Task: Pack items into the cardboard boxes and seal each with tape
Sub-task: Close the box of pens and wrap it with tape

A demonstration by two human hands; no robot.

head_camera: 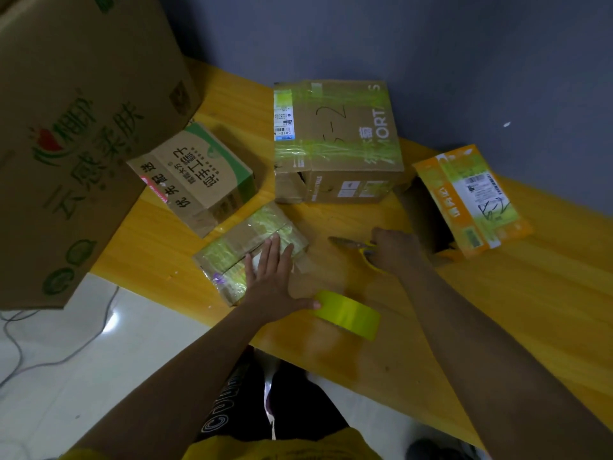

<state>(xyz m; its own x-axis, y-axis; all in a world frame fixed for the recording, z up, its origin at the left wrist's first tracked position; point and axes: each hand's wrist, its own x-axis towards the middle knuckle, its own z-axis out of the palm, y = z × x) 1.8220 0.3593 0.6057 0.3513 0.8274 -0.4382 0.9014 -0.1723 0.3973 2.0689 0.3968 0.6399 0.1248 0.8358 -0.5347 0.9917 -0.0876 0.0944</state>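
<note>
A small cardboard box (232, 254) wrapped in yellow-green tape lies on the yellow table (497, 310) in front of me. My left hand (275, 283) presses flat on its top, fingers straight and spread, thumb reaching toward a roll of yellow-green tape (348, 315) just to the right. My right hand (394, 250) grips the yellow handles of a pair of scissors (351, 244), blades pointing left and resting on the table right of the small box.
Behind stand a taped brown box (335, 141) marked by pen, a green-printed box (195, 177) to its left and an orange box (471, 197) on the right. A large cardboard carton (73, 127) fills the upper left. Wall behind, white floor with cables at lower left.
</note>
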